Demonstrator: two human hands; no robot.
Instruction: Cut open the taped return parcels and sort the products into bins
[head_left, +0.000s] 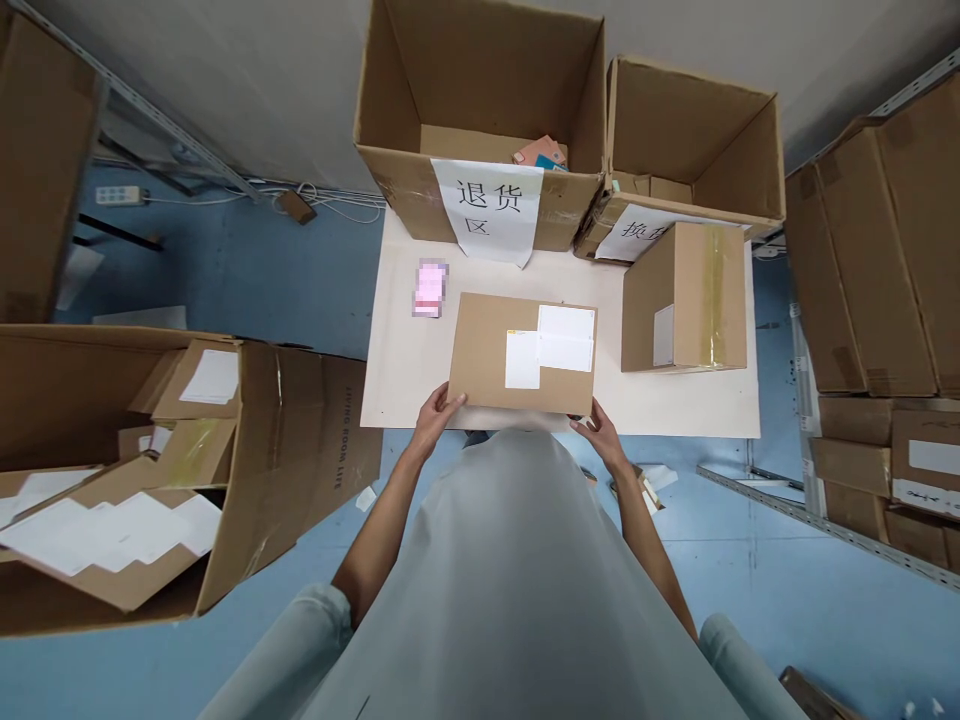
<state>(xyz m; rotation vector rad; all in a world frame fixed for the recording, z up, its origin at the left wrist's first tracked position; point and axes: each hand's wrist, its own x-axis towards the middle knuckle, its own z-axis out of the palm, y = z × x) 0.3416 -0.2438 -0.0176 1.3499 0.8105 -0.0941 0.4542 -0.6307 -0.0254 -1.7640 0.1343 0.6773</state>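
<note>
From the head view, I saw the person at the near edge of a pale table (397, 360), both bare hands on a flat cardboard box (480, 345). The left hand (433, 418) grasped its near left corner, thumb over the top; the right hand (602, 438) held its near right corner, fingers curled at the edge. A small dark thing showed by the right fingertips, too little of it to name. The flat box was over the middle of the table, close to the near edge, with two white labels (566, 338) towards its right end; I couldn't tell whether its underside touched the tabletop. A blurred pink item (430, 288) lay nearer the left edge. Along the far edge stood two open cartons, the large carton (397, 190) and, to its right, the smaller carton (739, 190), each with a paper sign in front. A taped box (690, 300) stood by the right edge. Left of the table, a big open carton (259, 480) held labelled parcels (135, 520), and more boxes (862, 270) were stacked off to the right.
</note>
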